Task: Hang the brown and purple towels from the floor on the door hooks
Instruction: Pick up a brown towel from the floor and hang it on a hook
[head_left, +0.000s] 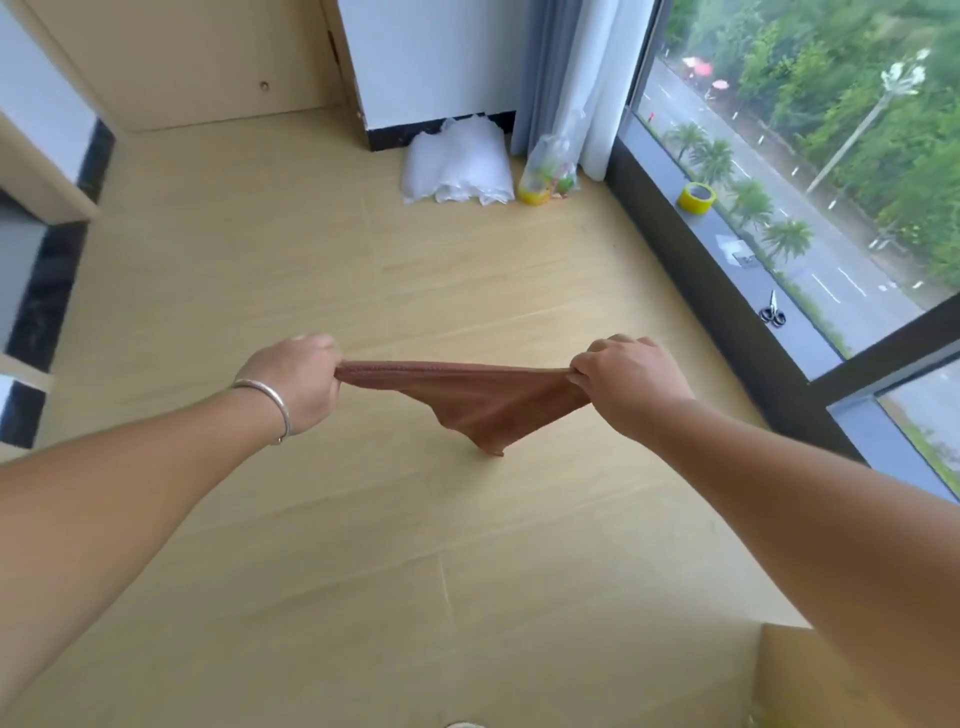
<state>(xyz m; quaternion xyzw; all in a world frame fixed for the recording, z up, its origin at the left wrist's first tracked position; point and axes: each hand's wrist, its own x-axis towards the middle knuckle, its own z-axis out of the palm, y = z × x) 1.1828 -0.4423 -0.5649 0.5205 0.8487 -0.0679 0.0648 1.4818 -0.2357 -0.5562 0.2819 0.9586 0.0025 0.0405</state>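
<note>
A brown towel (480, 402) hangs stretched between both hands above the light wooden floor (363, 519). My left hand (296, 382), with a silver bracelet on the wrist, grips the towel's left corner. My right hand (623, 382) pinches the right corner. The towel's top edge is pulled taut and the rest droops to a point below. No purple towel and no door hooks show in this view.
A light wooden door (182, 57) stands at the back left. White plastic bags (457, 166) and a clear bag with a yellow base (548, 176) lie by the curtain (576, 78). On the dark window sill (727, 244) sit yellow tape (697, 197) and scissors (773, 312).
</note>
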